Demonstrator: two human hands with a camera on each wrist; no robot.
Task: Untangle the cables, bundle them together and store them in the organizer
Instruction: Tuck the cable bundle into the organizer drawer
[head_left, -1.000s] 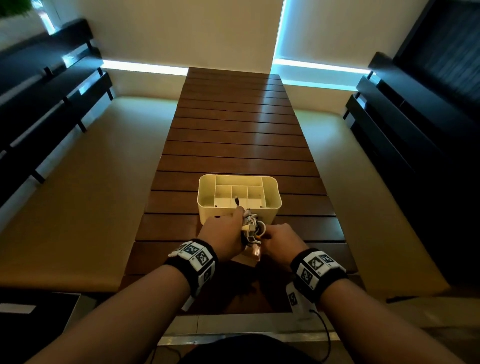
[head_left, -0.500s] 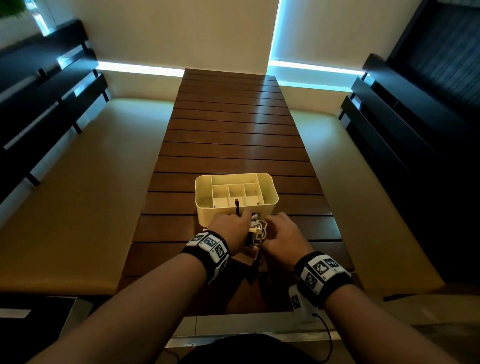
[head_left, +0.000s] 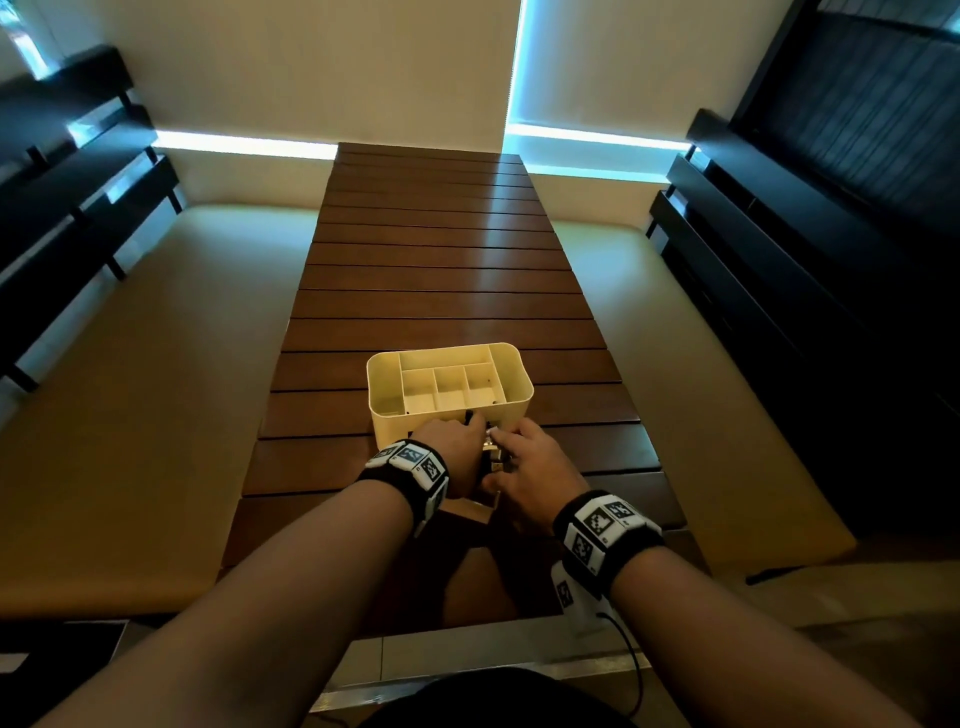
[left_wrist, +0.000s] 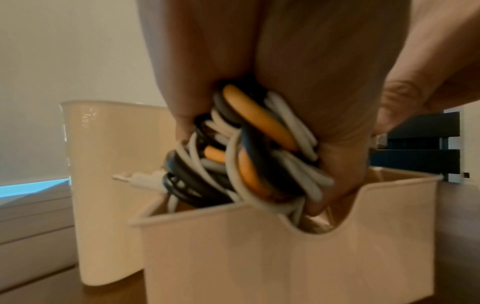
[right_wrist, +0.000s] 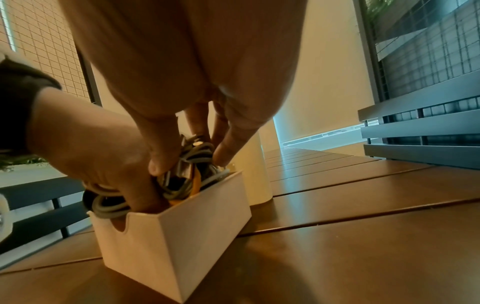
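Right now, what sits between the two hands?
The cable bundle of white, black and orange cords, gripped by the left hand and touched by the right hand over the small box; both wrist views show it.

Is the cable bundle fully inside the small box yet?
Partly in. The cable bundle still sticks up above the small box rim, gripped by the left hand.

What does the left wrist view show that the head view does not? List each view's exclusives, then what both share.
Left wrist only: the bundle's white, black and orange cables in full, going into a small box with a notched front wall. Head only: the large organizer's divided compartments, the slatted table, the right hand from above. Both: the left hand gripping the cable bundle beside the large organizer.
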